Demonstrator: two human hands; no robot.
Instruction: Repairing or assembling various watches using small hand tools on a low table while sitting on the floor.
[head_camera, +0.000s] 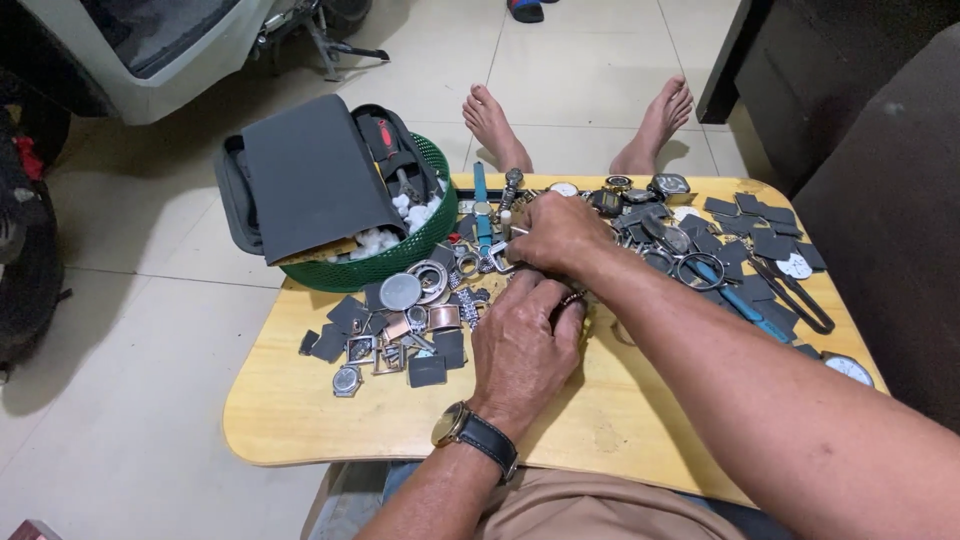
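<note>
Watch part: a small metal piece, mostly hidden, sits between the two hands just above the table near its middle. Largest to smallest: the wooden table carries a green basket with a grey case, scattered watch cases and grey pads, and blue-handled pliers. The left hand is curled, fingers clenched on the part from below. The right hand bends over it, fingertips pinched at the same spot; what they grip cannot be told. Advice: brace both wrists on the table, keep the part low over the surface, and apply light, steady pressure.
</note>
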